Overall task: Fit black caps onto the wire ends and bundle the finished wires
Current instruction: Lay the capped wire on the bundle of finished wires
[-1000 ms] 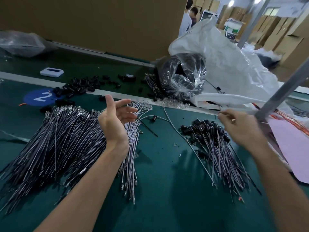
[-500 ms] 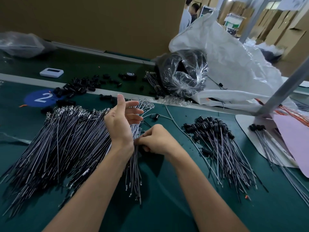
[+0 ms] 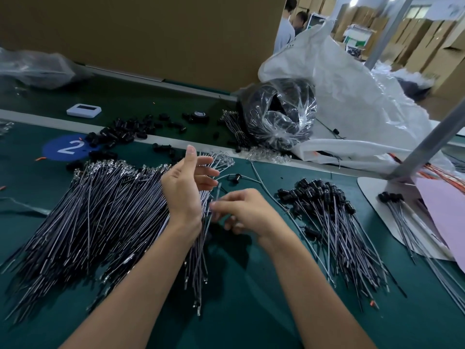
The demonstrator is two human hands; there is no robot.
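Right hand [image 3: 249, 212] is swinging back from the capped pile [image 3: 334, 222], fingers now pinching what looks like one bare wire [image 3: 218, 190] above the uncapped heap [image 3: 88, 210]. Left hand [image 3: 183, 187] is waiting, fingers loose. Next capping's starting.

The right hand [image 3: 249, 212] has crossed from the far right side of the green surface [image 3: 241, 298] to just beside the left hand [image 3: 185, 187]. Its fingers [image 3: 221, 204] now pinch a thin grey wire [image 3: 218, 188], lifted upright.
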